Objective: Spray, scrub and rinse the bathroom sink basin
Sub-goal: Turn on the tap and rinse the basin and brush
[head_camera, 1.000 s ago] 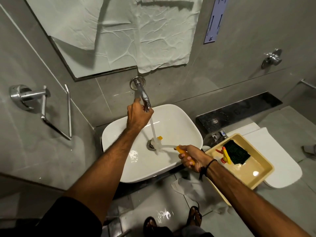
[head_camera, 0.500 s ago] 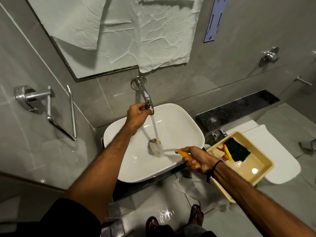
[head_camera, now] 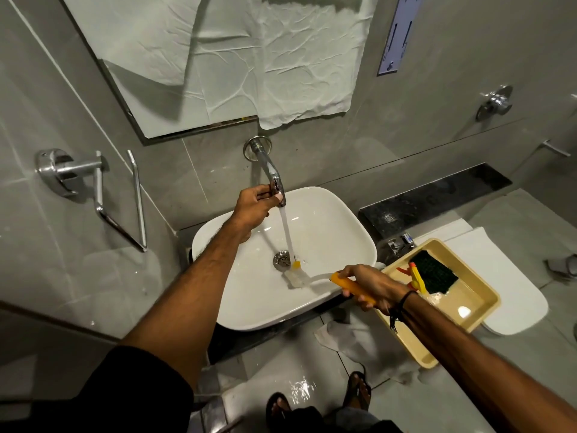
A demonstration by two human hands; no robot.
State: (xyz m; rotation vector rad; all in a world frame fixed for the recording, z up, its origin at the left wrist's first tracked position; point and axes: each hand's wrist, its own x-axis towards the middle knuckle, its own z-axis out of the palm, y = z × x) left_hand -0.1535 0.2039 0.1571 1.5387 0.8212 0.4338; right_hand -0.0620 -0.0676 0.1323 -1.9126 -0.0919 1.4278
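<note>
1. White and glossy, the sink basin (head_camera: 327, 245) sits on a dark counter below the wall tap (head_camera: 267, 170), and we look down on it from above.
2. Our left hand (head_camera: 254, 210) reaches up to the tap's spout end, fingers curled around it; the thumb lies at the mouth where the water leaves.
3. Water (head_camera: 287, 232) runs in a straight stream from the spout and lands just beside the metal drain (head_camera: 282, 259) in the middle of the basin.
4. Our right hand (head_camera: 373, 284) is closed in a fist around the orange handle of a brush (head_camera: 312, 279), knuckles up, a dark band on the wrist.
5. Its pale head lies low in the basin, just in front of the drain and near the foot of the stream; we cannot tell whether the bristles press on the porcelain.
6. One small yellow bit shows beside the drain, at the spot where the water hits; we cannot make out what it is.
7. Right of the basin a cream tray (head_camera: 480, 301) rests partly on the closed toilet lid (head_camera: 515, 276).
8. Inside the tray lie a dark green scrub pad (head_camera: 435, 271) and a yellow spray bottle (head_camera: 416, 278) with an orange-red nozzle, the bottle touching the pad's left edge.
9. Crumpled paper (head_camera: 249, 51) covers the mirror above the tap.
10. On the left wall hangs a chrome towel holder (head_camera: 100, 189).
11. Our sandalled feet stand on a wet floor (head_camera: 296, 389) beneath the basin.
</note>
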